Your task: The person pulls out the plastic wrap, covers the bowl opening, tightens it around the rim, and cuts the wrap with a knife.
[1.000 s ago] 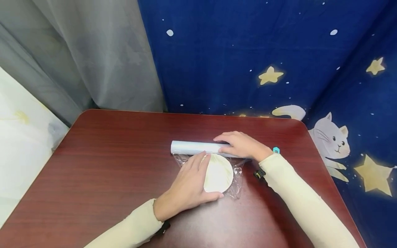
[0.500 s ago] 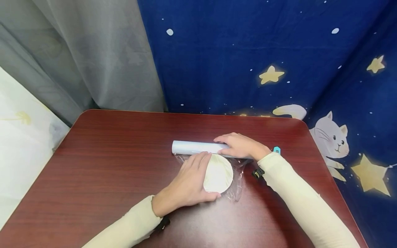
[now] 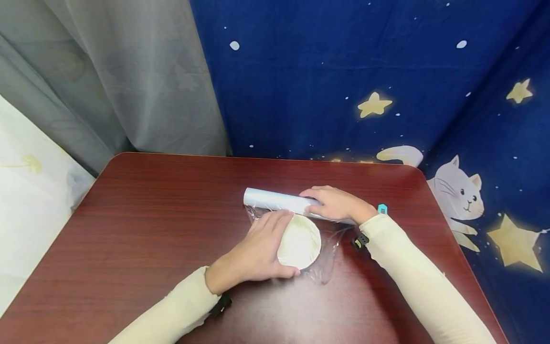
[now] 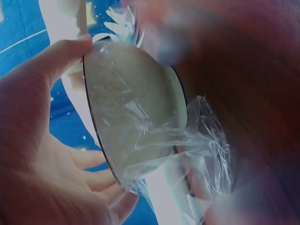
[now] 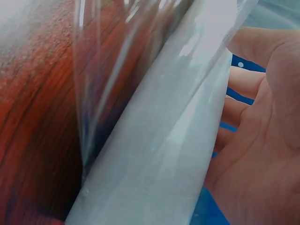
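A bowl (image 3: 299, 242) with a pale, bright round top stands near the middle of the table. Clear plastic wrap clings round its side (image 4: 136, 108) and bunches near its foot in the left wrist view. My left hand (image 3: 262, 251) grips the bowl at its rim, thumb on the near side and fingers on the far side. Just behind the bowl lies a white roll of plastic wrap (image 3: 270, 199), slanting slightly. My right hand (image 3: 337, 203) holds this roll toward its right end, thumb in front and fingers behind. Film (image 5: 108, 84) stretches off the roll in the right wrist view.
The reddish-brown wooden table (image 3: 142, 229) has rounded far corners. A small teal item (image 3: 382, 209) shows just behind the right sleeve. Grey curtain (image 3: 142, 71) and blue starry curtain (image 3: 301, 71) hang beyond the far edge.
The roll's left end has swung back and to the right, so it slants more. The left hand and bowl have shifted slightly left and nearer. The film right of the bowl looks flatter.
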The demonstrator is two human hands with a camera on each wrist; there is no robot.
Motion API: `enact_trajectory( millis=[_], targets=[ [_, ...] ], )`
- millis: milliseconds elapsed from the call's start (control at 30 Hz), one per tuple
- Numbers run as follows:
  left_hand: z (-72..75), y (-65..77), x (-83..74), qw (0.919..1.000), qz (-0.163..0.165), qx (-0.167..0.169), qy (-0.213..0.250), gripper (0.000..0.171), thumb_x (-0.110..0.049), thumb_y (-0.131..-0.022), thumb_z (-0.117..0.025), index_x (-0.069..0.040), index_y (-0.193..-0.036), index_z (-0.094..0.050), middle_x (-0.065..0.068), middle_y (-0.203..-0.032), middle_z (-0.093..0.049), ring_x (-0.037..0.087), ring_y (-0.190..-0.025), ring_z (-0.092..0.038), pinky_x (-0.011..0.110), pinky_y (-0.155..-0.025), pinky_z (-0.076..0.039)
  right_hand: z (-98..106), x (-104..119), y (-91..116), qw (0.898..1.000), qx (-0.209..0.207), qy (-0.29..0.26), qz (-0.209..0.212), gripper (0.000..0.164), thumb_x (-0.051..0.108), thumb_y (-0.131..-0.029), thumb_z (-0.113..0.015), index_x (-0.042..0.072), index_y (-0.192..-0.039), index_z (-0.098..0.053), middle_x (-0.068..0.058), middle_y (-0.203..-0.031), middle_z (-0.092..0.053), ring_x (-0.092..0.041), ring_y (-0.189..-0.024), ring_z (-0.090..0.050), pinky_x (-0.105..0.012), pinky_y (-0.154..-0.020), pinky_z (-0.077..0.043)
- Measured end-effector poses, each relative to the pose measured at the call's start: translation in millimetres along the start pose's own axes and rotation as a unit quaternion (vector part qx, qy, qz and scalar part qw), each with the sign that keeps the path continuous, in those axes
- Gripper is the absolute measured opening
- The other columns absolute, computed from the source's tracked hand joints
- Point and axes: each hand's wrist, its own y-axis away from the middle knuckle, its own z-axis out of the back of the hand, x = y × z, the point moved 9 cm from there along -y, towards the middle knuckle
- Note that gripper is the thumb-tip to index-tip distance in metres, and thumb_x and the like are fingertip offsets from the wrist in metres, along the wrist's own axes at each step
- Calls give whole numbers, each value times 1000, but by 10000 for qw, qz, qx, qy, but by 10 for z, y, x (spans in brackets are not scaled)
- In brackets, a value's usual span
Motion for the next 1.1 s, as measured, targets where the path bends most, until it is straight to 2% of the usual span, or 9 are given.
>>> enact_trajectory(
  millis=[167,333,567,800,1100],
  targets=[
    [33,-48,52,9994,-196,157,246,116,-53,-73,-97,2,-160,-45,19,-160,-49,39,-147,-45,62,-120,-38,14,-60,54,9999,-53,-120,-83,48,23,-110,-64,4,-153,-62,-16,-145,-67,-32,-131,-65,-54,-113,-50],
    [49,-90,84,9985,-313,383,243,115,-51,-73,-98,2,-160,-45,18,-161,-49,38,-148,-44,63,-121,-37,13,-124,119,9995,-62,-177,-265,47,23,-112,-62,4,-155,-60,-17,-149,-65,-35,-134,-63,-57,-115,-48],
    [75,-150,139,9959,-292,788,346,118,-47,-74,-100,2,-164,-40,18,-166,-46,38,-155,-40,63,-124,-32,12,-174,216,9987,-171,-162,-463,49,24,-114,-57,4,-159,-55,-19,-153,-62,-39,-143,-57,-59,-120,-43],
    [92,-211,238,9914,-193,1143,600,118,-40,-73,-104,-4,-165,-40,13,-167,-46,34,-156,-38,60,-125,-31,-1,-203,316,9973,-240,-186,-671,55,23,-114,-55,0,-163,-46,-27,-161,-53,-44,-151,-49,-61,-124,-37],
    [114,-289,296,9870,-226,1414,735,118,-35,-72,-106,-5,-166,-41,12,-168,-46,32,-156,-39,60,-125,-30,-48,-268,409,9950,-113,-110,-990,62,27,-115,-53,1,-169,-36,-28,-167,-44,-46,-155,-42,-63,-125,-34]
  ],
)
